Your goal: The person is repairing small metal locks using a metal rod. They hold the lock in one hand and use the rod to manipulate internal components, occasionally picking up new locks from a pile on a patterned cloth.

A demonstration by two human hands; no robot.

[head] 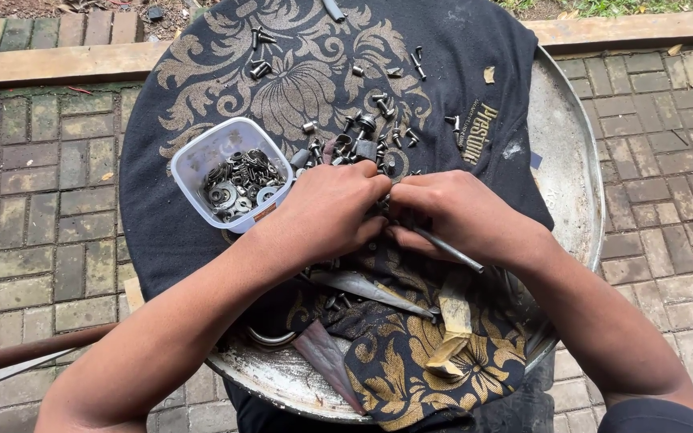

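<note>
My left hand and my right hand meet at the middle of a black cloth with a gold floral print, fingers curled together over a pile of small metal parts. A thin grey metal rod sticks out from under my right hand, which grips it. What my left fingers pinch is hidden. A translucent plastic tub holding several washers and nuts stands just left of my left hand.
The cloth covers a round metal tray set on brick paving. Loose bolts and screws lie scattered on the cloth. Flat metal blades and a wooden piece lie near me. A rusty bar lies at the left.
</note>
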